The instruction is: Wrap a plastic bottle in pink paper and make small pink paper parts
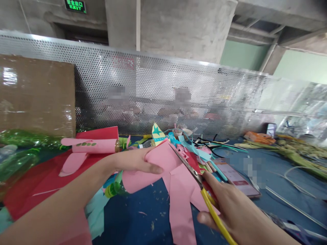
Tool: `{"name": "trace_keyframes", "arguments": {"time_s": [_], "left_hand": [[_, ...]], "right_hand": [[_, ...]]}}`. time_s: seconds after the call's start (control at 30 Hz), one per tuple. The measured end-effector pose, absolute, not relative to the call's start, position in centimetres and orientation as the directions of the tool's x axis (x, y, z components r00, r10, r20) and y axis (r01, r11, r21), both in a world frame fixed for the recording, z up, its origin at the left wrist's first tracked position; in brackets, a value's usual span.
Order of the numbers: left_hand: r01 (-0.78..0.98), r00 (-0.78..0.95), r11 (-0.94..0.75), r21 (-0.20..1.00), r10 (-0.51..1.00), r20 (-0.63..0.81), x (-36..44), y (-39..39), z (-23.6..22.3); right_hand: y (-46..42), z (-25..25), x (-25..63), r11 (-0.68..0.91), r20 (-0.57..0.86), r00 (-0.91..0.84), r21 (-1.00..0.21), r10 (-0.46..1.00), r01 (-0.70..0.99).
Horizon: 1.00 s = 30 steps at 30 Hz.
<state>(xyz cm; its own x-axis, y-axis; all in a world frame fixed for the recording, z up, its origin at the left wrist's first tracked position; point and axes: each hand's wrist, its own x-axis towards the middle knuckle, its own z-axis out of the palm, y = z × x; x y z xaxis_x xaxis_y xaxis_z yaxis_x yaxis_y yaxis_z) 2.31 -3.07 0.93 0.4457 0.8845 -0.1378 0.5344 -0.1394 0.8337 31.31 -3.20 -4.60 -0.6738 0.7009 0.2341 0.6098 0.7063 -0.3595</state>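
Observation:
My left hand (pixel 135 160) pinches a piece of pink paper (pixel 167 158) between thumb and fingers. In my right hand (pixel 227 200) is a pair of scissors (pixel 195 175) with yellow and red handles. Their blades point up and left, with the tips at the pink paper's upper edge; whether they are cutting into it I cannot tell. Below my left hand lies a green bottle (pixel 120 186) with a yellow-green cap, and pink paper surrounds its body. Pink paper strips (pixel 180 204) hang or lie under the scissors, one reaching toward the front edge.
To the left, a bottle wrapped in pink paper with wing-like flaps (pixel 97 146) rests by red sheets (pixel 46 173) and green plastic bottles (pixel 20 165). A phone (pixel 236 177) lies right, near wires and dried leaves (pixel 296 153). A perforated metal screen (pixel 153 85) stands behind.

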Motion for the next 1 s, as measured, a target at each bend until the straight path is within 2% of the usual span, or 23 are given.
{"name": "trace_keyframes", "arguments": {"time_s": [0.27, 0.47, 0.6, 0.67, 0.77, 0.9, 1.0], "left_hand": [[0.553, 0.447, -0.197, 0.810, 0.890, -0.089, 2.4, -3.0, 0.7], [0.572, 0.441, -0.235, 0.786, 0.896, -0.053, 2.2, -2.9, 0.5], [0.600, 0.429, -0.233, 0.765, 0.901, -0.062, 1.8, -2.6, 0.3], [0.636, 0.412, -0.242, 0.732, 0.910, -0.057, 1.7, -2.4, 0.2], [0.697, 0.393, -0.265, 0.666, 0.918, -0.045, 1.7, -2.3, 0.1], [0.814, 0.330, -0.209, 0.541, 0.934, -0.135, 2.2, -2.3, -0.1], [0.860, 0.348, -0.237, 0.451, 0.920, -0.180, 2.7, -2.3, -0.3]], "right_hand": [[-2.8, -5.7, 31.4, 0.728, 0.263, -0.680, -0.309, 0.684, 0.612], [-2.9, -6.3, 31.1, 0.665, 0.240, -0.623, -0.347, 0.744, 0.661], [-2.4, -5.9, 31.0, 0.665, 0.268, -0.615, -0.412, 0.742, 0.623], [-1.5, -5.4, 30.8, 0.661, 0.278, -0.601, -0.373, 0.750, 0.651], [0.8, -5.2, 30.3, 0.617, 0.228, -0.575, -0.217, 0.786, 0.757], [3.7, -6.5, 28.7, 0.543, 0.151, -0.523, -0.174, 0.839, 0.822], [4.4, -7.1, 27.5, 0.498, 0.094, -0.490, -0.197, 0.867, 0.844]]}}
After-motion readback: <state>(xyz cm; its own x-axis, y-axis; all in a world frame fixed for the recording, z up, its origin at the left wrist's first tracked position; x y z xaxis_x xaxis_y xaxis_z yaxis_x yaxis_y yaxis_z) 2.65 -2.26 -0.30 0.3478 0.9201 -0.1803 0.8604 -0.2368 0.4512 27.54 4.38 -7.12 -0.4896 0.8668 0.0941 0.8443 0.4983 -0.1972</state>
